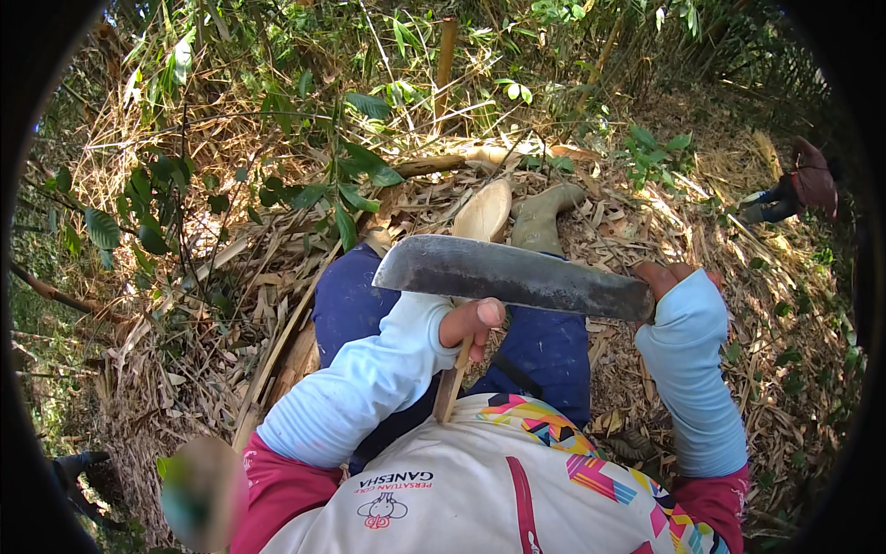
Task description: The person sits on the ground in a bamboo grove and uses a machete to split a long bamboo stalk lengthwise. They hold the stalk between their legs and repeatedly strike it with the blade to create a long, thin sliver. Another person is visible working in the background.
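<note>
In my right hand [666, 280] is a machete [508, 274] with a broad, dark steel blade. The blade points left and lies across the view above my lap. My left hand [472, 323] is closed around the shaft of a large, pale wooden spoon [483, 212]. Its bowl shows beyond the blade, and its handle end rests against the front of my shirt. The blade hides the spoon's middle part. The machete's grip is mostly covered by my right hand and sleeve. Whether the blade touches the wood, I cannot tell.
My boot [544, 220] stretches forward over wood shavings and dry leaves. A long wood strip [277, 362] lies left of my leg. Leafy stems [346, 185] rise at front left, near an upright stake [447, 65]. Another person [812, 185] is at far right.
</note>
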Demonstrator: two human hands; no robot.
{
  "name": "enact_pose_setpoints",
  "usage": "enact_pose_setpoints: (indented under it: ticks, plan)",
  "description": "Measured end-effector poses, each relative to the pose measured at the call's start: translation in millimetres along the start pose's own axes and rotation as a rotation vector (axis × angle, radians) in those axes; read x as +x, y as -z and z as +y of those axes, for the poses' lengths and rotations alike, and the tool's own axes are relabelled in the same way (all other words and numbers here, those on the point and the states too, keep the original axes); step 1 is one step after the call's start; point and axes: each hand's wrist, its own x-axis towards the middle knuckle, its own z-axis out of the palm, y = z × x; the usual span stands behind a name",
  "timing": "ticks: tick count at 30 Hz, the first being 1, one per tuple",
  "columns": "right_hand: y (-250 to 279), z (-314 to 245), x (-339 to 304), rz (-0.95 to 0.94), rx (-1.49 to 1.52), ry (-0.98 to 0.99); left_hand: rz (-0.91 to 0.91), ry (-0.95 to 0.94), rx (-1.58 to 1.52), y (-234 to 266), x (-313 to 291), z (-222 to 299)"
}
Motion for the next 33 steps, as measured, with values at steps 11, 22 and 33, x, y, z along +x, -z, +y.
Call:
enact_pose_setpoints:
  ticks: [11, 22, 33]
  plan:
    - [-29.2, 7.4, 6.7, -0.088, 0.493, -0.411, 0.169, -0.100, 0.045, -15.7, -13.1, 33.4]
    - [-40.7, -1.9, -20.6, -0.245, 0.879, -0.598, 0.102, -0.149, -0.166, -16.0, -14.2, 22.6]
    - [-54.4, -6.0, -42.6, -0.197, 0.729, -0.455, 0.048, -0.171, -0.191, -11.5, -21.6, 24.9]
